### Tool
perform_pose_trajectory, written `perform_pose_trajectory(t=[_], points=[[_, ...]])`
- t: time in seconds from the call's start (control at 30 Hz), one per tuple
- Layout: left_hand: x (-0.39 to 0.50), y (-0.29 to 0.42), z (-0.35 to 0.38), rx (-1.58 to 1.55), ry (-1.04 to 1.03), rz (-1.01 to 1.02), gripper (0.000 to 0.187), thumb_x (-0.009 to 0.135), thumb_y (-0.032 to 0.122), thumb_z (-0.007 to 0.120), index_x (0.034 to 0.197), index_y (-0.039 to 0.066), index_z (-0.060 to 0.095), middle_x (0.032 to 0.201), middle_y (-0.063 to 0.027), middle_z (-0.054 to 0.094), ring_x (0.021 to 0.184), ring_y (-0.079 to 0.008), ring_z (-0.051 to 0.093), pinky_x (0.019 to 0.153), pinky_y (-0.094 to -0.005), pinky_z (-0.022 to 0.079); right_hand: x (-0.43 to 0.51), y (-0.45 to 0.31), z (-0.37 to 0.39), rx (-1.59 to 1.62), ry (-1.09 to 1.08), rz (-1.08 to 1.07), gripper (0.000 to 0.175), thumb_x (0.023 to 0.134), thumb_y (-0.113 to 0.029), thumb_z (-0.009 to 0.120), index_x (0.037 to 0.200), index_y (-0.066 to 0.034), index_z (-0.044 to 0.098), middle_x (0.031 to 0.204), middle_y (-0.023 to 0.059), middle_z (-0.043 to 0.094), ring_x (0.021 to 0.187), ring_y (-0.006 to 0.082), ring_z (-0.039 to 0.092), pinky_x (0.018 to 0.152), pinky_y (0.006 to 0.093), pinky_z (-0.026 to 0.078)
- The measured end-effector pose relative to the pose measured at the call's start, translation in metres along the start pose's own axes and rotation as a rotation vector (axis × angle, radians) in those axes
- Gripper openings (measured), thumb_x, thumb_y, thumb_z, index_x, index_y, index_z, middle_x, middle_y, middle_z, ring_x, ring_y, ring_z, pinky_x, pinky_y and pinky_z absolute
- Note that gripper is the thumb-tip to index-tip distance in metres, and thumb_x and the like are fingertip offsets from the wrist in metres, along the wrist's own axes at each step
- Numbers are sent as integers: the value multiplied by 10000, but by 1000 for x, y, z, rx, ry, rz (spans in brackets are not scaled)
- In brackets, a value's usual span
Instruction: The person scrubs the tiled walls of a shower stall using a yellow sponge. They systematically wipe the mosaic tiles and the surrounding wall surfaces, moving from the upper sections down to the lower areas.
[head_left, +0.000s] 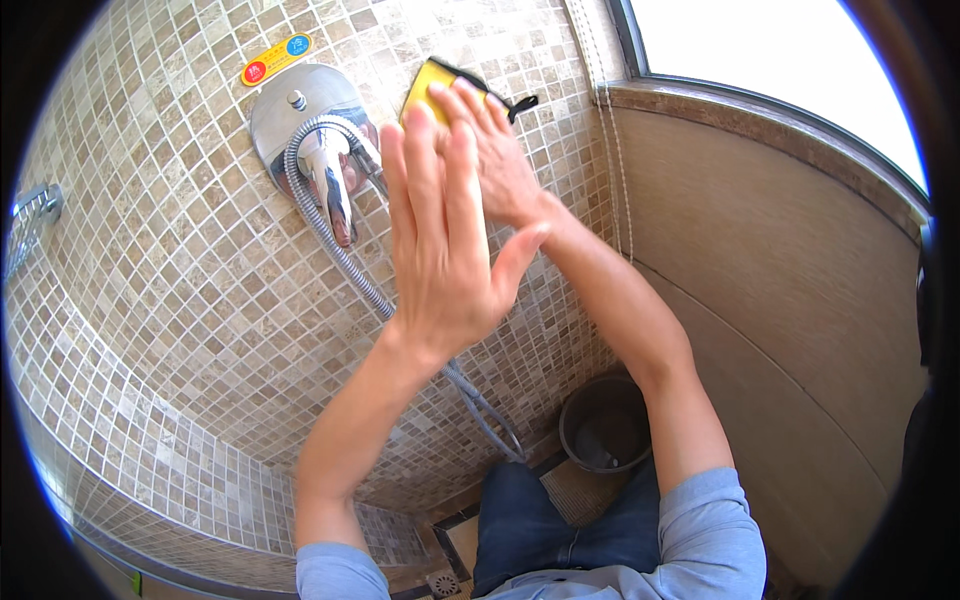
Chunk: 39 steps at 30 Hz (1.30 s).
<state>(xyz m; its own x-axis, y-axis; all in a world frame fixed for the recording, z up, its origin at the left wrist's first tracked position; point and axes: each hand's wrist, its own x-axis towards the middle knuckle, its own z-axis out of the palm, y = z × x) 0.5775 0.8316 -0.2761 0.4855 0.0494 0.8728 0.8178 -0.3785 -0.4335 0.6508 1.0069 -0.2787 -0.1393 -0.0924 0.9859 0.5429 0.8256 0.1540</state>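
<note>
My right hand (499, 161) lies with its fingers over a yellow cloth (433, 81) with a dark edge and a black loop, flat against the small-tiled wall. Nearer to the camera, my left hand (442, 240) is raised with its fingers extended and its thumb spread, holding nothing that shows; it hides part of the right hand and cloth. To the left of both hands is a chrome shower mixer (330, 180) on a round plate, with a metal hose (341, 259) looping over it and running down behind my left hand.
A yellow hot-and-cold label (277, 59) is above the mixer. A dark bucket (606, 424) stands in the corner below my right arm. A beaded chain (616, 172) hangs beside the window ledge (757, 131). A metal rack (34, 221) is at far left, a floor drain (443, 584) at the bottom.
</note>
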Motion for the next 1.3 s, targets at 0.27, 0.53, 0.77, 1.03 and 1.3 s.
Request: perform_pose_trajectory(t=[0.27, 0.53, 0.77, 1.03, 1.3], points=[[19, -25, 58, 81, -115, -307, 1313, 951, 862, 591, 1721, -71, 82, 1705, -497, 76, 1600, -680, 108, 1282, -735, 180, -50, 32, -9, -78, -3, 150, 603, 1071, -447, 632, 1633, -250, 538, 1733, 182, 403, 1598, 420, 367, 1304, 568, 267], [15, -18, 61, 180, -215, -440, 1332, 928, 883, 601, 1720, -76, 122, 1652, -529, 179, 1554, -707, 207, 1264, -740, 220, 25, 36, -9, 13, -3, -161, 663, 1021, -493, 697, 1639, -322, 526, 1722, 130, 443, 1625, 367, 347, 1289, 572, 305], [21, -28, 60, 54, -43, -322, 1243, 996, 758, 646, 1671, -160, 148, 1643, -513, 215, 1549, -635, 283, 1289, -642, 249, 51, 29, -4, -41, 72, -137, 631, 1043, -479, 639, 1646, -347, 507, 1715, 125, 461, 1594, 395, 402, 1285, 591, 308], [27, -32, 54, -217, -23, -500, 1258, 1018, 819, 531, 1641, -220, 194, 1713, -473, 200, 1656, -538, 176, 1359, -549, 170, -111, 13, -6, 27, -137, -38, 496, 1114, -461, 551, 1599, -356, 557, 1746, 55, 412, 1656, 276, 299, 1343, 552, 212], [33, -51, 56, -182, -142, -427, 1275, 995, 857, 527, 1624, -212, 236, 1645, -490, 261, 1588, -593, 245, 1317, -634, 212, -126, 6, -6, 65, -27, 199, 529, 1094, -449, 621, 1613, -364, 560, 1756, 82, 406, 1649, 348, 308, 1365, 549, 176]])
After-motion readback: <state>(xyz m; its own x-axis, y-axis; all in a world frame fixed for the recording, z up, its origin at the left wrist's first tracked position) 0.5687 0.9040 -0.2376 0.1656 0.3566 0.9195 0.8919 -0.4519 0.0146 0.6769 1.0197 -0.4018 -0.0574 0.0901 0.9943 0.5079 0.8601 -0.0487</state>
